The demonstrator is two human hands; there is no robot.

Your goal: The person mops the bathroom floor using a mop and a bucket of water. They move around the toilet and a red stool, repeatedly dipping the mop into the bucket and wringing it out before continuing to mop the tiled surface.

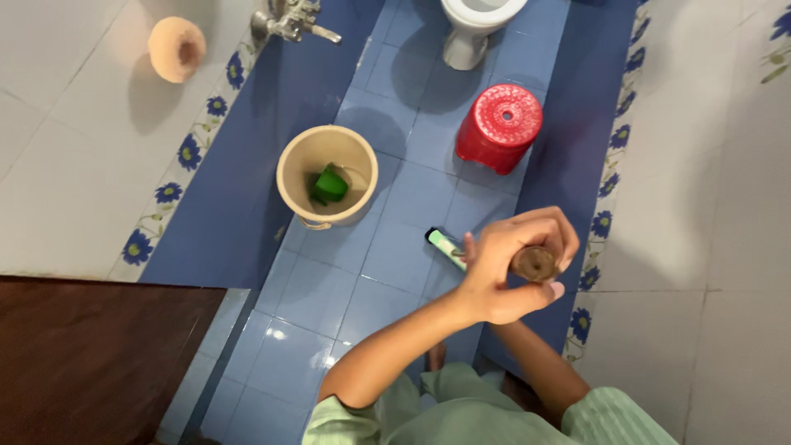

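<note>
A brown round-ended handle [535, 264] stands upright in the closed left hand [507, 268]; the right hand is hidden beneath it, its grip impossible to tell. On the blue tiled floor [395, 255] beyond: one green-and-black tube-shaped object [445, 247] just beside the hand, one beige bucket [327, 175] holding one green mug [329, 185], one red stool [499, 128].

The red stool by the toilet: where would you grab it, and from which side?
Take the red stool from above, by its round top. It stands upright on the blue floor, the flat perforated seat facing up with a centre hole that a finger could hook. Its sides flare downward, so a rim or hole grip looks surer. Both hands are busy around a brown cylinder.
</note>
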